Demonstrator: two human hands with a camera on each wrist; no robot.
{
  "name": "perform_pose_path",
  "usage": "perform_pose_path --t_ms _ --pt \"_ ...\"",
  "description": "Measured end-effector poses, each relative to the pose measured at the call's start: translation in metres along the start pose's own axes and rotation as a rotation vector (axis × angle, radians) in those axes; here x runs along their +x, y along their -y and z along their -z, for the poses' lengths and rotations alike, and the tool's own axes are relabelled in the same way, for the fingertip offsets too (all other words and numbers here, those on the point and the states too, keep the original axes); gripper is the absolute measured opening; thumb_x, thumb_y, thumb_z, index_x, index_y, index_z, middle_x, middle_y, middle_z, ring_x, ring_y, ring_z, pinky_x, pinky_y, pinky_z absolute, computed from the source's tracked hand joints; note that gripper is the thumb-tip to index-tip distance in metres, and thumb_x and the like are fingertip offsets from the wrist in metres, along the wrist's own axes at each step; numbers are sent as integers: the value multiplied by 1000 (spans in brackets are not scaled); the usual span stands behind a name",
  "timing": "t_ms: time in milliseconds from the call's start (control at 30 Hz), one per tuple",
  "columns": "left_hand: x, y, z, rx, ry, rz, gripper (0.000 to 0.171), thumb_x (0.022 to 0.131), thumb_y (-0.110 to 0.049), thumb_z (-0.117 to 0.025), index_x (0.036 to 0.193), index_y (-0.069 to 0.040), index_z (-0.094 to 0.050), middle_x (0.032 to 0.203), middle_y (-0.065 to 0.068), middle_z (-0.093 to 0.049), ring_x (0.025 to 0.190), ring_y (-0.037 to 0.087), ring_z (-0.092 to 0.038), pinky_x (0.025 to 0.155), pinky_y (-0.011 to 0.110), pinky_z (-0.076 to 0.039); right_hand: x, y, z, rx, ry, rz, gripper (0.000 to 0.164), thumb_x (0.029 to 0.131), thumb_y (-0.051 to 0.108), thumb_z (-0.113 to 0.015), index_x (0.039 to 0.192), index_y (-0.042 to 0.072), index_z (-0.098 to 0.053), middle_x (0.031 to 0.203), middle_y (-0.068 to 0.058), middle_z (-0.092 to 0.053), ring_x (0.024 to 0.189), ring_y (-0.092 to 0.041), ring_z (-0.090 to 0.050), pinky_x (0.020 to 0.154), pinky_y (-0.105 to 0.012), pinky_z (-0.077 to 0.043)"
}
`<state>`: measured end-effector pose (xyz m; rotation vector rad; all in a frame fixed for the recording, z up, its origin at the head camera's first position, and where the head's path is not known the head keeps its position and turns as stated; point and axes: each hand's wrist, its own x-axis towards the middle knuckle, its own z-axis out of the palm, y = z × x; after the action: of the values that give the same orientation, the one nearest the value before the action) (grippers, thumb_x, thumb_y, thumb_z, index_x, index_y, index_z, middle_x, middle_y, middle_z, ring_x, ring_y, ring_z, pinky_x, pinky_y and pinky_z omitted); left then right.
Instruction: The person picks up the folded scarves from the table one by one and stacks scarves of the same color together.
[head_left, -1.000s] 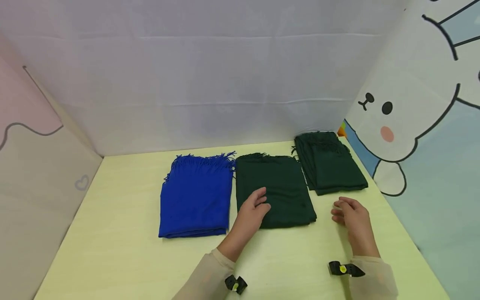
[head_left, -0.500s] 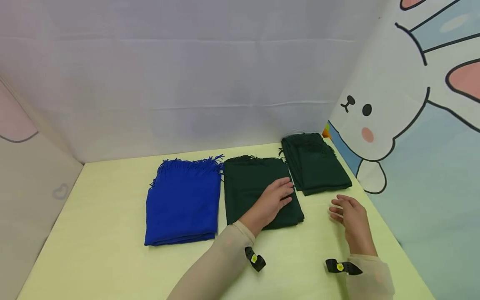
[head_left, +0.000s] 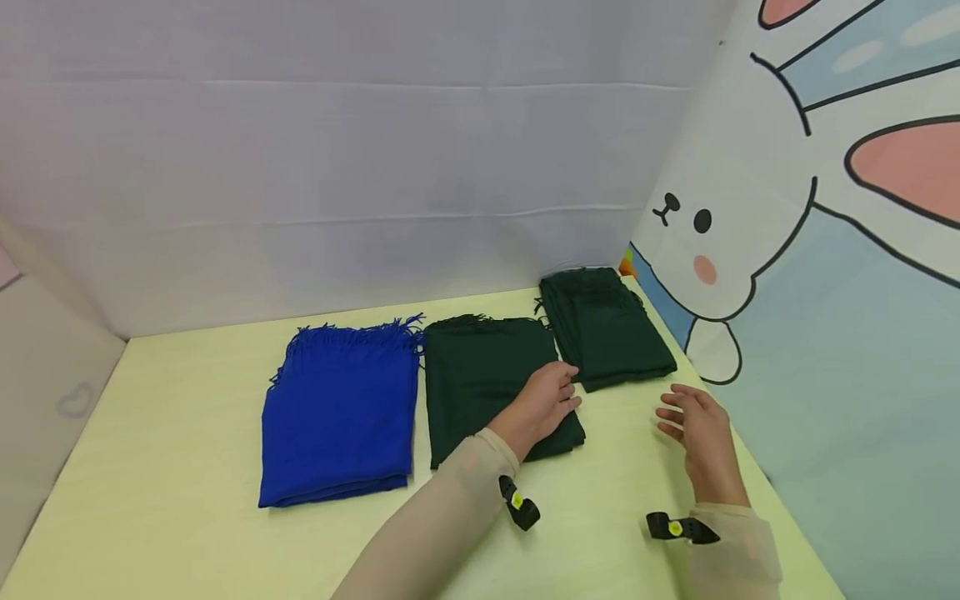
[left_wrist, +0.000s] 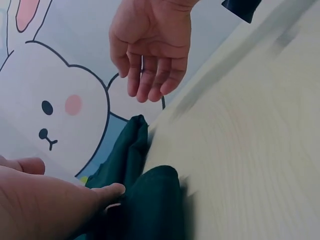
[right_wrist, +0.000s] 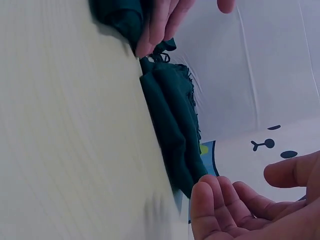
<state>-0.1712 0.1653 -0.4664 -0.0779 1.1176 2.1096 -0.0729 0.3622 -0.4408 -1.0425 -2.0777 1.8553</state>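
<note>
Three folded, fringed scarves lie in a row in the head view: a blue scarf (head_left: 341,417), a dark green scarf (head_left: 476,367) in the middle, and a second dark green scarf (head_left: 611,337) at the far right. My left hand (head_left: 540,402) is over the right part of the middle scarf, fingertips near the gap between the green ones; it covers some of that scarf. In the left wrist view, its thumb side shows beside the green cloth. My right hand (head_left: 702,433) hovers over the table, in front of the right scarf, fingers loosely bent and holding nothing.
The pale yellow table (head_left: 187,467) meets a white cloth wall (head_left: 337,167) at the back. A rabbit-print wall (head_left: 847,375) runs along the right edge. Each sleeve carries a black wrist strap, such as the right strap (head_left: 682,528).
My left hand has moved right across the middle green scarf, toward the far right one. My right hand stays nearly in place. The head view has turned right, so the scarves appear further left.
</note>
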Motion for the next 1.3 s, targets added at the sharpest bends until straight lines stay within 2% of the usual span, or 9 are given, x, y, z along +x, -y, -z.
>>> perform_pose_path --t_ms 133,333,500,667,733,933,1033,1100,1300 --pt "8 -2 -2 -85 -60 0 68 101 -14 -48 156 5 -13 163 27 -6 150 41 -9 116 51 -31 9 6 -2 7 17 -5 44 106 26 -43 142 1 -44 118 -6 -54 95 -16 -61 76 -25 -57" --pt "19 1 0 -192 -112 35 66 102 -13 -46 157 4 -13 162 28 -7 150 42 -9 115 53 -31 30 12 -3 -17 19 -32 55 104 30 -44 148 -1 -38 144 -14 -39 120 -29 -46 83 -28 -54" --pt "25 9 -2 -213 -115 77 73 99 -11 -50 156 6 -9 162 28 -9 150 43 -9 117 55 -25 43 0 4 77 55 -112 64 104 34 -41 157 2 -23 160 -19 -19 137 -32 -33 102 -35 -47" --pt "33 11 -6 -242 -128 83 73 96 -9 -53 156 7 -14 162 28 -10 149 46 -8 118 55 -22 52 -7 9 247 125 -170 59 104 24 -42 157 10 -20 161 -11 -15 131 -21 -39 109 -35 -42" --pt "37 11 -10 -272 -139 83 74 95 -7 -54 156 6 -13 161 29 -11 148 47 -10 118 54 -22 54 -6 10 297 114 -184 57 104 21 -44 156 11 -22 159 -10 -19 126 -17 -44 109 -34 -42" --pt "45 8 -19 -340 -166 97 80 95 -6 -56 158 2 -7 159 33 -10 146 47 -19 112 50 -37 62 0 14 350 79 -213 66 105 27 -45 161 15 -13 160 -13 -18 120 -16 -51 111 -33 -40" --pt "50 7 -18 -308 -172 97 79 96 -8 -57 158 2 -8 157 34 -12 145 46 -22 106 48 -44 66 3 14 345 78 -193 66 105 27 -45 161 14 -12 158 -14 -21 114 -16 -55 109 -32 -42" --pt "53 6 -17 -273 -170 104 80 95 -10 -60 158 1 -10 157 33 -15 144 45 -25 102 47 -47 67 4 12 340 62 -184 61 104 24 -46 158 11 -21 152 -15 -29 109 -15 -57 106 -31 -45" --pt "63 5 -21 -27 -162 141 76 94 -23 -68 156 -6 -27 143 23 -41 122 34 -52 91 41 -54 66 5 8 298 17 -152 56 104 23 -42 155 6 -25 141 -9 -37 106 -14 -56 101 -29 -47"
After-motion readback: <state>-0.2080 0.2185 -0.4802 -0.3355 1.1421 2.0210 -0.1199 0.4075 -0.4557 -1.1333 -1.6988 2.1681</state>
